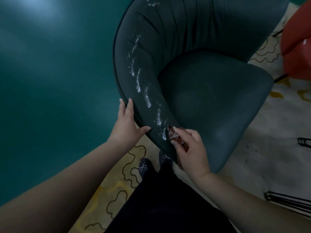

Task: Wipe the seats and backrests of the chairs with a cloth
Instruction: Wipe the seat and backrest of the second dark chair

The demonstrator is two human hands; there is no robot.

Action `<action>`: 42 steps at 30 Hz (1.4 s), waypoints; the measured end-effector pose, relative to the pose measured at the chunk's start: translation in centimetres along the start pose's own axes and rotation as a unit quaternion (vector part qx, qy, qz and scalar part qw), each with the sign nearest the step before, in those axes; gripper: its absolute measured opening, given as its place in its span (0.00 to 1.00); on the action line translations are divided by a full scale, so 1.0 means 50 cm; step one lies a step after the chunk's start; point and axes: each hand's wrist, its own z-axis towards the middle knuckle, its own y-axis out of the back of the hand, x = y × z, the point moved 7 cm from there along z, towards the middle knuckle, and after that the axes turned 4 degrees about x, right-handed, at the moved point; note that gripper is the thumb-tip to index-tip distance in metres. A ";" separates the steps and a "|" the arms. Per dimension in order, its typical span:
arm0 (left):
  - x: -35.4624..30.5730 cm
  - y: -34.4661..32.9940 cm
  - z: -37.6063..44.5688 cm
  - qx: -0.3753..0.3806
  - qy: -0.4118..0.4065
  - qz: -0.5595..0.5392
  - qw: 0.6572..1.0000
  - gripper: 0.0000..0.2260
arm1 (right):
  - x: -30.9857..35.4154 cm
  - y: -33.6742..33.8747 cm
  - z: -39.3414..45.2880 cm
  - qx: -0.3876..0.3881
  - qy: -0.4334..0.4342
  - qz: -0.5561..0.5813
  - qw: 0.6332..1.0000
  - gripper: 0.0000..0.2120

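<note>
While gripping: right hand point(188, 148), cloth point(175, 137).

both forearms are bare right up to the frame edge, with no sleeves, watch or rings to be seen on the left hand point(125, 125) or the right hand point(190, 152). the fingers are plain, with short nails. below the hands hangs a black garment point(168, 204), plain and unpatterned, skirt or trousers cannot be told. just above its hem two dark clog-like shoes point(144, 166) peek out, each topped with a small bow outlined in pale beads.
</note>
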 end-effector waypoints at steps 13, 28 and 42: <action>-0.001 0.004 0.000 -0.012 -0.007 0.021 1.000 0.50 | 0.058 -0.027 0.011 0.034 0.151 -0.070 0.985 0.19; 0.012 0.019 0.022 -0.008 0.001 -0.041 0.999 0.51 | 0.074 -0.044 0.076 0.056 0.165 -0.080 0.981 0.17; 0.015 0.022 0.031 -0.006 0.007 -0.023 1.000 0.53 | 0.013 -0.064 0.230 -0.003 -0.113 0.067 0.991 0.15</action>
